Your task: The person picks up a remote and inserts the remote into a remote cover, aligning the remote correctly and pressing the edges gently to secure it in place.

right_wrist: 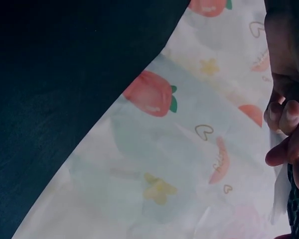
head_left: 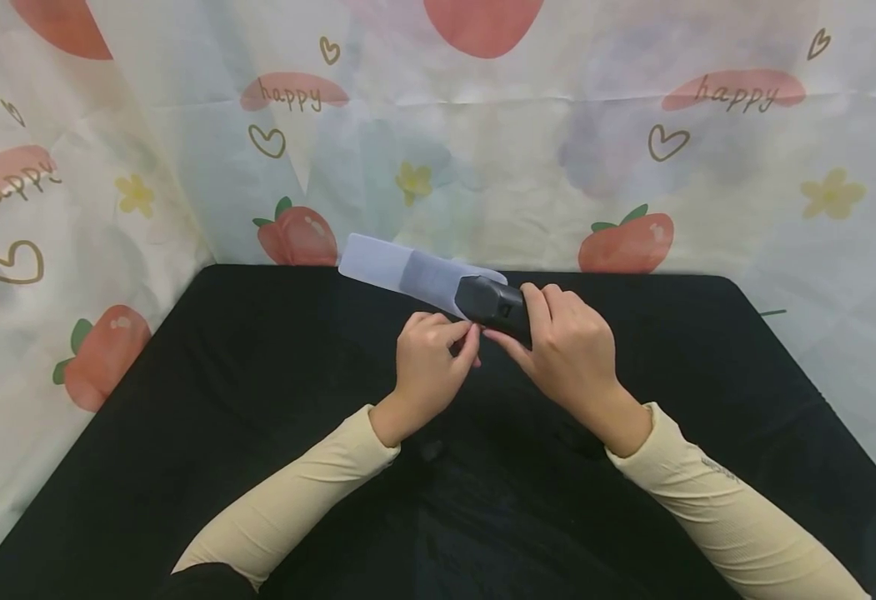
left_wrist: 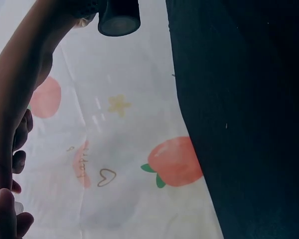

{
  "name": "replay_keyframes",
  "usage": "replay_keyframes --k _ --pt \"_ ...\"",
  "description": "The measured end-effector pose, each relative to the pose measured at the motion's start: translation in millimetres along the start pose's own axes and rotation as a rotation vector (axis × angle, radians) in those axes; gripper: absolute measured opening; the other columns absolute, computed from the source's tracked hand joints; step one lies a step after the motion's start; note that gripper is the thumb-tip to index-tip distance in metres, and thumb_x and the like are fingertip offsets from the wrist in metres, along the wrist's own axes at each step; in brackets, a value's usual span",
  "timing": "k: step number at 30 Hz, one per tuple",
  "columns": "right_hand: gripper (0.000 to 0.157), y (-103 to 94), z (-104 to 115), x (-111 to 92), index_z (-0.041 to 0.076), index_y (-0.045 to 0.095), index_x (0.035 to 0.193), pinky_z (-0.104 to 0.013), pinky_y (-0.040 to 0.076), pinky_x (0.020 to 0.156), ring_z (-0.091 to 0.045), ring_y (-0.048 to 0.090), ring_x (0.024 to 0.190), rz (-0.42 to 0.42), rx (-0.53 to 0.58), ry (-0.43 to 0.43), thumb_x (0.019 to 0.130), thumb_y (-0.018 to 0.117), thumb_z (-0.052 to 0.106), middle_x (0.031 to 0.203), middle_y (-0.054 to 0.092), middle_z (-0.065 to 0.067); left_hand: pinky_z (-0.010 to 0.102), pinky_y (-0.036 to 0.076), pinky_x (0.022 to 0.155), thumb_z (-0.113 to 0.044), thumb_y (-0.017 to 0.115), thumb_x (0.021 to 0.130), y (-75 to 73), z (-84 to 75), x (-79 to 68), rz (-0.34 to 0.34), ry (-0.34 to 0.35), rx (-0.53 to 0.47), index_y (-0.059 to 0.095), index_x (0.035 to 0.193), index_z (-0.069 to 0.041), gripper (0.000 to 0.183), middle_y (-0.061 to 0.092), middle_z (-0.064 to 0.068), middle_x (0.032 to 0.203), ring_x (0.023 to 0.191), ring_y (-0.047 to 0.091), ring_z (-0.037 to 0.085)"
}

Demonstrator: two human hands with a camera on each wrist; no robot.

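One black object (head_left: 493, 304) with a pale strip (head_left: 417, 272) at its left end is held up near the middle of the head view, over the far edge of a dark table (head_left: 205, 400). Its long axis runs aslant: the strip's free end points to the upper left, and the dark end slopes to the lower right, into the right hand (head_left: 574, 354). That hand grips the dark end, fingers over the top and thumb along the lower edge, pointing left.

The left hand (head_left: 433, 354) lies just below and to the left of the dark part, so the strip is up and to the left of its fingertips. Its thumb and forefinger meet in a pinch at the strip's lower edge, where white and black join; they seem to hold that edge, though what lies between the tips is too small to tell for certain. The two thumb tips are close together under the join.

Of the pair, the left hand is nearer the strip, but the free end lies well apart from both hands, against a printed curtain (head_left: 483, 167). In both wrist views, the fingers crowd the frame's outer edge, showing little of the object.
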State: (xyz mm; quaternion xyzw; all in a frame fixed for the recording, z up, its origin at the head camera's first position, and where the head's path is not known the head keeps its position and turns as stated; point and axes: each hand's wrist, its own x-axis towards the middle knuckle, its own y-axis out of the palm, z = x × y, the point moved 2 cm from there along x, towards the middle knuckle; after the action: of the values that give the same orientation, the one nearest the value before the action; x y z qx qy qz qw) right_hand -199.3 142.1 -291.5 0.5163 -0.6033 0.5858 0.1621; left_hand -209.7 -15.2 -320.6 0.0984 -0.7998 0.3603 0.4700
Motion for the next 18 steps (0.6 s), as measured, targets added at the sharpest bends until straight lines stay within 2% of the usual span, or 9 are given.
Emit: replay_keyframes --k 4,7,9,12,15,16,18 --pt "0.065 0.1 -0.1 1.3 -0.006 0.061 0.103 -0.037 0.05 0.054 -0.03 0.058 0.061 -0.005 0.008 0.0 0.07 0.078 0.047 0.074 0.059 -0.017 0.032 0.047 0.071 -0.01 0.066 0.084 -2.5 0.6 1.2 0.01 0.02 0.019 0.072 0.065 -0.009 0.02 0.063 -0.002 0.053 0.056 0.056 0.014" --pt "0.065 0.0 -2.0 1.8 -0.006 0.061 0.103 -0.037 0.049 0.053 -0.03 0.058 0.06 -0.018 0.019 -0.017 0.07 0.078 0.048 0.074 0.059 -0.017 0.032 0.046 0.07 -0.012 0.068 0.084 -7.0 2.7 1.5 0.026 0.07 0.076 0.072 0.069 -0.009 0.016 0.062 -0.002 0.054 0.058 0.057 0.015" --pt "0.063 0.1 -3.8 0.2 -0.006 0.062 0.101 -0.036 0.048 0.05 -0.028 0.056 0.057 -0.034 0.039 -0.041 0.072 0.076 0.048 0.073 0.058 -0.016 0.032 0.046 0.069 -0.016 0.069 0.084 -11.5 3.8 0.8 0.046 0.128 0.13 0.073 0.072 -0.011 0.014 0.063 -0.002 0.056 0.058 0.057 0.014" --pt "0.059 0.7 -6.4 -6.1 -0.006 0.062 0.099 -0.035 0.045 0.047 -0.026 0.053 0.054 -0.061 0.072 -0.093 0.081 0.066 0.05 0.07 0.057 -0.015 0.027 0.044 0.059 -0.022 0.071 0.082 -20.3 6.5 -2.4 0.063 0.247 0.2 0.069 0.068 -0.013 0.018 0.06 -0.003 0.053 0.052 0.054 0.013" --pt "0.061 0.3 -8.7 -13.6 -0.006 0.062 0.097 -0.033 0.044 0.046 -0.025 0.052 0.053 -0.063 0.087 -0.155 0.09 0.05 0.053 0.069 0.056 -0.014 0.024 0.038 0.049 -0.026 0.075 0.078 -31.7 8.2 -3.8 0.036 0.368 0.235 0.063 0.062 -0.012 0.023 0.054 -0.003 0.049 0.046 0.048 0.012" --pt "0.061 -0.2 -9.5 -15.8 -0.006 0.061 0.096 -0.033 0.043 0.046 -0.024 0.052 0.053 -0.056 0.086 -0.176 0.092 0.047 0.053 0.069 0.056 -0.014 0.024 0.038 0.048 -0.027 0.076 0.076 -35.1 9.1 -3.4 0.022 0.4 0.244 0.06 0.062 -0.012 0.026 0.053 -0.002 0.051 0.047 0.048 0.012" --pt "0.061 -1.4 -11.2 -19.5 -0.005 0.061 0.096 -0.033 0.044 0.047 -0.024 0.052 0.052 -0.041 0.088 -0.212 0.094 0.043 0.053 0.069 0.056 -0.013 0.026 0.043 0.056 -0.034 0.077 0.074 -40.5 10.8 -0.8 0.026 0.443 0.276 0.061 0.071 -0.01 0.029 0.057 0.0 0.062 0.057 0.053 0.015"
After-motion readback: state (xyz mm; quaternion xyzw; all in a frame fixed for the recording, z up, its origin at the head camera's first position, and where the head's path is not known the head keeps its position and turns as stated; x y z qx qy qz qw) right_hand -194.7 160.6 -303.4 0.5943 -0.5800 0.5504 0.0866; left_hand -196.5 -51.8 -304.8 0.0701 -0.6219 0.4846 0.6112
